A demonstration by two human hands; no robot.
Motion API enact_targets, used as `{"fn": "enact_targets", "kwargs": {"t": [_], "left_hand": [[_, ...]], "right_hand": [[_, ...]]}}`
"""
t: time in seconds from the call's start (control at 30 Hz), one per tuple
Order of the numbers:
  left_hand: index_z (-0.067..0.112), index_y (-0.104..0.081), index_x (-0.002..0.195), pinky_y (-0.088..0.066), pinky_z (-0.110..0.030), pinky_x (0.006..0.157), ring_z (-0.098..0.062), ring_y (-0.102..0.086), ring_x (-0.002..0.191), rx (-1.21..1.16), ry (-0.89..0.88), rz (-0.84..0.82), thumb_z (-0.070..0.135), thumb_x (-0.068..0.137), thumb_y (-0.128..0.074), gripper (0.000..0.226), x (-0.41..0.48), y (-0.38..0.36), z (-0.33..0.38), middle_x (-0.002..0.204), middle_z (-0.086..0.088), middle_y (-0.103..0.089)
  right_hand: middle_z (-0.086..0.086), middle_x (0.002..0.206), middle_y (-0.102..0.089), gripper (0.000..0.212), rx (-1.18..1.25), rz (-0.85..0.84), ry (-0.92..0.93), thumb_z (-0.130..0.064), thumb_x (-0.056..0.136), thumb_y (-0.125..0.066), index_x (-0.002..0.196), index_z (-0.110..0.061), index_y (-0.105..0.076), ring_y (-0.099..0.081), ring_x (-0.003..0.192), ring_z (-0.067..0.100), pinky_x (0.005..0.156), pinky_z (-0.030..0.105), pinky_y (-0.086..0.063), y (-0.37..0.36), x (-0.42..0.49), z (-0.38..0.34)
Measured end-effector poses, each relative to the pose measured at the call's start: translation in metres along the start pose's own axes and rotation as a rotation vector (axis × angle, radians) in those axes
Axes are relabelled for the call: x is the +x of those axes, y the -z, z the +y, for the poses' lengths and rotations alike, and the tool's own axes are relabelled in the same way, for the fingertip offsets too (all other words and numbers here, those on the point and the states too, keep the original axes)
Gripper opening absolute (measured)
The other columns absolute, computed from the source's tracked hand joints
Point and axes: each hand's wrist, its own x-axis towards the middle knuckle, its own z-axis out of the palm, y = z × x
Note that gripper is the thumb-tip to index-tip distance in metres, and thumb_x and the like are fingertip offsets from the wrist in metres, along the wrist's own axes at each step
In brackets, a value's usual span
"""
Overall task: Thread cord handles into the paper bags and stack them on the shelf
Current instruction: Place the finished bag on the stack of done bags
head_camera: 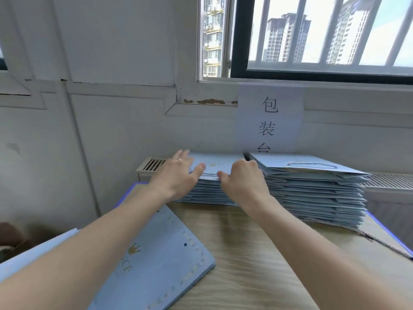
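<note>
Pale-blue stacking step, seemingly: squares the corded top bag (214, 164) on the left stack (207, 194) by the wall (111, 130), steadies with flat left hand (178, 175), pinches its near edge with curled right hand (243, 181), then calls for letting go and fetching from the loose bags (161, 253).

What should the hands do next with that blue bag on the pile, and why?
Probably let go and draw back. The top bag already lies flat on the left stack, with the left hand flat on it and the right hand seemingly pinching its front edge. A loose bag waits on the table nearby.
</note>
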Motion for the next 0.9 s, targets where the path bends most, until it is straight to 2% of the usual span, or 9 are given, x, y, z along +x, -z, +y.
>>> {"fn": "enact_targets", "kwargs": {"t": [0.13,0.33,0.4,0.47,0.57,0.63,0.77,0.9], "left_hand": [[0.008,-0.038,0.145,-0.027,-0.039,0.114,-0.023,-0.027,0.146,0.12,0.009,-0.188,0.06,0.1,-0.029,0.07,-0.004,-0.022,0.005,0.16,-0.008,-0.028],[0.012,-0.046,0.138,-0.037,-0.038,0.104,-0.027,-0.044,0.131,0.062,0.079,-0.226,0.063,0.097,-0.037,0.065,-0.005,-0.016,0.007,0.147,-0.008,-0.046],[0.013,-0.052,0.115,-0.04,-0.037,0.087,-0.026,-0.051,0.111,-0.032,0.107,-0.185,0.064,0.096,-0.04,0.055,-0.004,-0.017,0.007,0.128,-0.007,-0.056],[0.014,-0.051,0.1,-0.04,-0.036,0.077,-0.025,-0.052,0.098,-0.072,0.137,-0.112,0.064,0.094,-0.04,0.052,-0.003,-0.018,0.009,0.104,-0.003,-0.055],[0.019,-0.042,0.08,-0.038,-0.036,0.068,-0.023,-0.049,0.086,-0.058,0.132,-0.106,0.057,0.097,-0.041,0.041,-0.003,-0.023,0.015,0.092,-0.003,-0.055],[0.018,-0.039,0.082,-0.034,-0.035,0.068,-0.023,-0.046,0.084,-0.015,0.105,-0.134,0.053,0.099,-0.04,0.039,-0.006,-0.025,0.017,0.087,-0.002,-0.05],[0.012,-0.044,0.103,-0.031,-0.034,0.074,-0.022,-0.042,0.09,0.077,0.063,-0.177,0.051,0.103,-0.034,0.04,-0.011,-0.027,0.018,0.096,-0.002,-0.045],[0.014,-0.041,0.093,-0.033,-0.035,0.074,-0.021,-0.045,0.088,-0.027,0.044,-0.17,0.05,0.104,-0.032,0.039,-0.012,-0.022,0.012,0.088,0.002,-0.046]], "right_hand": [[0.004,0.061,-0.04,0.053,0.001,-0.021,-0.02,-0.035,0.092,-0.068,0.057,-0.01,-0.037,-0.039,0.052,0.019,0.043,0.028,-0.024,-0.01,-0.005,0.005],[0.004,0.063,-0.042,0.052,-0.021,-0.034,-0.034,-0.037,0.093,-0.068,0.059,-0.011,-0.038,-0.039,0.052,0.015,0.043,0.027,-0.024,-0.016,-0.006,0.006],[0.004,0.065,-0.042,0.052,-0.025,-0.031,-0.032,-0.038,0.094,-0.066,0.06,-0.01,-0.038,-0.042,0.055,0.019,0.044,0.028,-0.026,-0.013,-0.004,0.002],[0.004,0.067,-0.042,0.053,-0.038,-0.021,-0.028,-0.042,0.094,-0.065,0.061,-0.011,-0.036,-0.046,0.062,0.024,0.044,0.028,-0.026,-0.01,0.0,-0.002],[0.005,0.07,-0.043,0.054,-0.054,-0.002,-0.023,-0.043,0.092,-0.066,0.062,-0.012,-0.035,-0.046,0.069,0.027,0.044,0.027,-0.025,-0.013,0.001,-0.003],[0.005,0.071,-0.043,0.055,-0.068,0.011,-0.019,-0.045,0.092,-0.066,0.061,-0.013,-0.034,-0.045,0.068,0.026,0.044,0.027,-0.022,-0.019,-0.003,0.0],[0.011,0.08,-0.048,0.059,-0.038,0.035,-0.011,-0.05,0.091,-0.065,0.06,-0.014,-0.031,-0.043,0.071,0.028,0.044,0.028,-0.019,-0.032,-0.007,0.009],[0.005,0.059,-0.039,0.06,0.044,0.035,0.0,-0.043,0.091,-0.068,0.054,-0.01,-0.034,-0.035,0.053,0.018,0.044,0.03,-0.021,-0.026,-0.007,0.011]]}}
